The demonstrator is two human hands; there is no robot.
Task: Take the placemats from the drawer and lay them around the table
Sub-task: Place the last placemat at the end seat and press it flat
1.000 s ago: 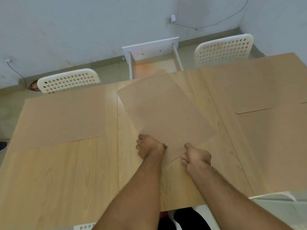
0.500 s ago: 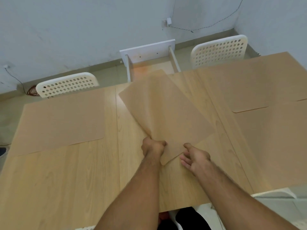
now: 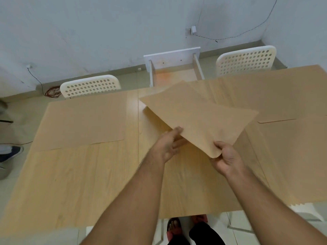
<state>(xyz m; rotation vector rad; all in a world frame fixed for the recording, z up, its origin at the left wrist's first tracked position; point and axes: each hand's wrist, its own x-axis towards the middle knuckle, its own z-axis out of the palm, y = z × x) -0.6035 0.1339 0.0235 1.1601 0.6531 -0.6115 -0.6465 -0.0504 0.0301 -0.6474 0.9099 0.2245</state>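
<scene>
A tan placemat is lifted off the wooden table, tilted with its near corner raised. My right hand pinches that near corner. My left hand holds the mat's left edge, fingers under it and thumb on top. Another placemat lies flat at the far left of the table. Two more lie at the right, one far and one near. The white drawer stands pulled out beyond the table's far edge, and its bottom looks bare.
Two white perforated chairs stand at the far side, one left and one right. A wall with a cable runs behind them. Someone's shoe shows at the left edge. My feet are below the near table edge.
The placemat lay on the table with both hands at its near corner. Now both hands have raised it off the table and turned it clockwise toward the right.
</scene>
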